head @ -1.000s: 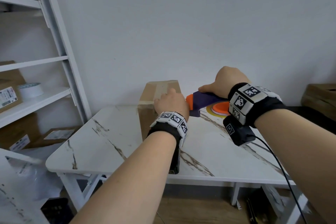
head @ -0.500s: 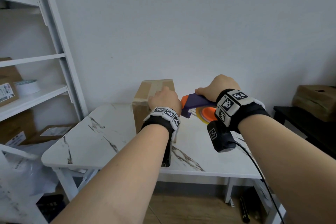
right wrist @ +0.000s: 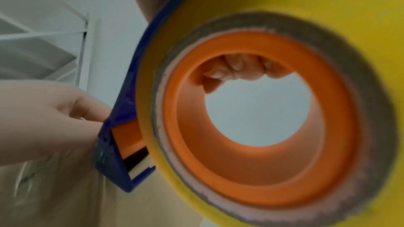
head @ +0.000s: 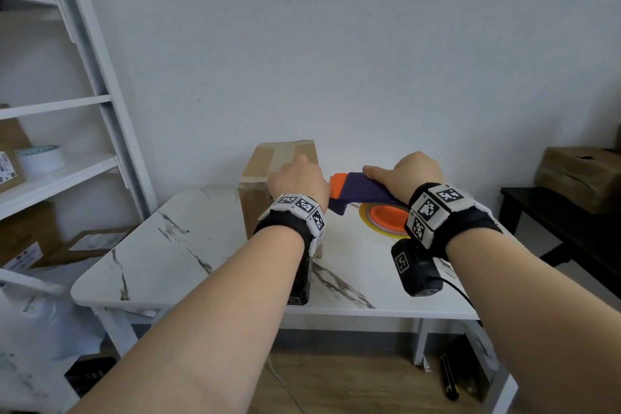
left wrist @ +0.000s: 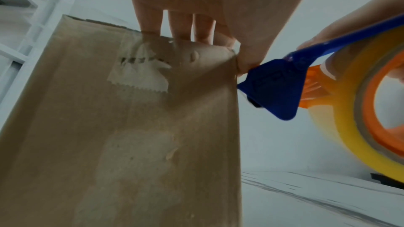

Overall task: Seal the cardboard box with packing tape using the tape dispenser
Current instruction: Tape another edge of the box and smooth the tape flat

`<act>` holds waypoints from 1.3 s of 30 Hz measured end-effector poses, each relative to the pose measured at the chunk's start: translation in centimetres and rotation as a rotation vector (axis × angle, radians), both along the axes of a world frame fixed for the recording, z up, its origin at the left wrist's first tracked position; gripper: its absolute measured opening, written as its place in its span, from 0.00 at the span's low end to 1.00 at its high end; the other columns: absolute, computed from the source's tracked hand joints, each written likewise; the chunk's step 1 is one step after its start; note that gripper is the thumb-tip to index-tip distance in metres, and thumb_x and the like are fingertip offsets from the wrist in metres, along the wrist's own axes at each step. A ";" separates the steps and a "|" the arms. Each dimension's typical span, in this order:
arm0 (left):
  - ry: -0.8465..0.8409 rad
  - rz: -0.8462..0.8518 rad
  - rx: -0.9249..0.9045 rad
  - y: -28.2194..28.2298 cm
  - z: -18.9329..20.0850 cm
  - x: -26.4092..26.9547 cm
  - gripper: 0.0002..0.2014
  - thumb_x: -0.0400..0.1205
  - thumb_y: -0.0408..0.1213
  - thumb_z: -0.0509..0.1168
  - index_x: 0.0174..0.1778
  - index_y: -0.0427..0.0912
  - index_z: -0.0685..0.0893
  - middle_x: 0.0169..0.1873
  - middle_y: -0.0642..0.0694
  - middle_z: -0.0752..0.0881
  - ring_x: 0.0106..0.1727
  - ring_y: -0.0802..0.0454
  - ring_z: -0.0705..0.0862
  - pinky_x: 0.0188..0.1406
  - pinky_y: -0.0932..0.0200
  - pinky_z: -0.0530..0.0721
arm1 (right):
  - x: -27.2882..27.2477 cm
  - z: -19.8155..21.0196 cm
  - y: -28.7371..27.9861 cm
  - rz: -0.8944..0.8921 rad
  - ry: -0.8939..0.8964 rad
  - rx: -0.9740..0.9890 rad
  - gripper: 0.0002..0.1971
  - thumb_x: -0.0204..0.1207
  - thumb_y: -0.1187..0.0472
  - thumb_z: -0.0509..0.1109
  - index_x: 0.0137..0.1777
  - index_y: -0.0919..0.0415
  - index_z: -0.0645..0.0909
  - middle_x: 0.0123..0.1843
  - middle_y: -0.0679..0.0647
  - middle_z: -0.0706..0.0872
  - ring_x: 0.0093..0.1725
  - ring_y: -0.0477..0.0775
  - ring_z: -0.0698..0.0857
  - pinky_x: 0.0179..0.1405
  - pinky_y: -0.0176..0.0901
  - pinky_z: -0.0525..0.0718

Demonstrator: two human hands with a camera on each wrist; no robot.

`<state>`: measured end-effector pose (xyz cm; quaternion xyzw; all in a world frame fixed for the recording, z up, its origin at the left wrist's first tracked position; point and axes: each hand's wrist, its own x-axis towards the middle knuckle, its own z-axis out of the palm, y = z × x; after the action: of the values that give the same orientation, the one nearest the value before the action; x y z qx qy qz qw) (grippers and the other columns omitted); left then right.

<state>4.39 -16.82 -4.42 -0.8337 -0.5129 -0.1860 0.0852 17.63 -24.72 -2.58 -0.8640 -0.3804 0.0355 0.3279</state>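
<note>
A tall brown cardboard box (head: 260, 191) stands on the white marble table (head: 174, 255) near the wall, with tape strips across its top and down its front (left wrist: 140, 78). My left hand (head: 297, 180) rests on the box's top right edge, fingers (left wrist: 181, 27) lying over the top and thumb at the corner. My right hand (head: 415, 175) grips the blue-and-orange tape dispenser (head: 363, 191) from above. Its blue head (left wrist: 275, 85) touches the box's upper right side beside my left thumb. The yellow tape roll (right wrist: 295, 15) fills the right wrist view, and my fingers (right wrist: 236, 70) show through its orange core.
A white shelf unit (head: 100, 104) stands at the left with a tape roll (head: 42, 158) and boxes. A dark bench (head: 551, 212) at the right carries another cardboard box (head: 581, 175). The wall is right behind the box. Bare tabletop lies in front of it.
My right hand has come down a little with the dispenser, so the handle lies flatter against the box's side. My left hand stays on the box. The head view has shifted.
</note>
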 end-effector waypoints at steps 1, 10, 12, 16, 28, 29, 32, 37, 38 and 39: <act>-0.002 0.001 0.002 0.0 0.0 0.0 0.14 0.82 0.40 0.56 0.53 0.42 0.85 0.54 0.43 0.77 0.54 0.43 0.82 0.48 0.52 0.76 | 0.1 -0.1 0.1 -0.001 0.018 0.008 0.29 0.68 0.37 0.70 0.23 0.61 0.66 0.23 0.53 0.70 0.23 0.53 0.70 0.21 0.39 0.64; 0.016 -0.006 0.043 0.3 -0.5 0.1 0.13 0.83 0.39 0.56 0.56 0.43 0.84 0.57 0.43 0.78 0.55 0.43 0.82 0.47 0.52 0.75 | 2.6 -2.6 -0.2 -0.109 0.096 -0.059 0.22 0.71 0.46 0.71 0.31 0.66 0.73 0.34 0.60 0.80 0.40 0.64 0.80 0.37 0.43 0.73; 0.006 -0.007 0.048 0.4 -0.5 0.1 0.13 0.83 0.38 0.56 0.55 0.42 0.85 0.56 0.43 0.78 0.52 0.44 0.82 0.45 0.52 0.73 | 2.7 -2.8 -0.3 -0.111 0.040 -0.095 0.26 0.72 0.43 0.70 0.27 0.65 0.70 0.27 0.57 0.75 0.30 0.60 0.75 0.26 0.41 0.67; -0.029 -0.018 0.042 0.6 -0.7 -0.1 0.12 0.82 0.40 0.57 0.51 0.44 0.85 0.53 0.45 0.78 0.41 0.46 0.75 0.42 0.54 0.72 | 1.6 -2.9 0.8 -0.030 -0.050 -0.173 0.26 0.76 0.44 0.66 0.26 0.63 0.67 0.26 0.56 0.71 0.28 0.57 0.72 0.25 0.41 0.65; -0.012 -0.194 -0.028 0.9 -0.3 -2.7 0.12 0.76 0.42 0.65 0.55 0.48 0.81 0.59 0.49 0.79 0.52 0.46 0.84 0.37 0.58 0.74 | -2.3 -4.9 2.0 0.187 -0.110 -0.373 0.23 0.73 0.47 0.71 0.28 0.60 0.66 0.27 0.52 0.72 0.26 0.49 0.70 0.22 0.39 0.65; -0.013 -0.227 -0.064 1.1 -0.2 -3.1 0.14 0.78 0.40 0.64 0.60 0.48 0.81 0.61 0.47 0.80 0.56 0.44 0.84 0.40 0.56 0.77 | -2.7 -5.1 1.8 0.203 -0.125 -0.402 0.23 0.72 0.47 0.72 0.28 0.60 0.67 0.27 0.52 0.72 0.26 0.49 0.70 0.22 0.39 0.65; -0.055 -0.326 -0.193 1.7 0.6 -4.2 0.17 0.83 0.38 0.59 0.68 0.46 0.80 0.67 0.44 0.81 0.68 0.41 0.80 0.63 0.48 0.81 | -3.8 -5.3 1.5 0.222 -0.162 -0.463 0.22 0.71 0.47 0.72 0.28 0.60 0.67 0.27 0.52 0.72 0.30 0.52 0.74 0.22 0.38 0.67; -0.019 -0.410 -0.190 1.6 0.6 -4.9 0.18 0.87 0.35 0.53 0.72 0.43 0.78 0.71 0.42 0.80 0.73 0.41 0.76 0.74 0.46 0.73 | -5.6 -3.2 2.3 0.261 -0.189 -0.239 0.12 0.76 0.54 0.67 0.38 0.64 0.79 0.42 0.57 0.85 0.40 0.57 0.82 0.34 0.40 0.76; 0.006 -0.412 -0.186 1.4 0.6 -4.9 0.17 0.87 0.36 0.53 0.70 0.41 0.79 0.69 0.40 0.81 0.71 0.40 0.78 0.72 0.45 0.74 | -6.0 -2.9 2.6 0.289 -0.185 -0.193 0.09 0.76 0.58 0.66 0.46 0.65 0.82 0.49 0.59 0.86 0.47 0.59 0.84 0.41 0.42 0.79; 0.041 -0.409 -0.183 1.2 0.8 -4.9 0.17 0.87 0.36 0.53 0.69 0.39 0.79 0.68 0.39 0.81 0.69 0.39 0.78 0.71 0.44 0.75 | -6.5 -2.8 2.8 0.311 -0.188 -0.161 0.10 0.76 0.63 0.64 0.52 0.65 0.84 0.54 0.60 0.87 0.53 0.61 0.85 0.45 0.42 0.79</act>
<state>-0.47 -15.66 -3.66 -0.9283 -0.3461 -0.1348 -0.0199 11.18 -21.88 -5.37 -0.8178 -0.5341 0.0354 0.2115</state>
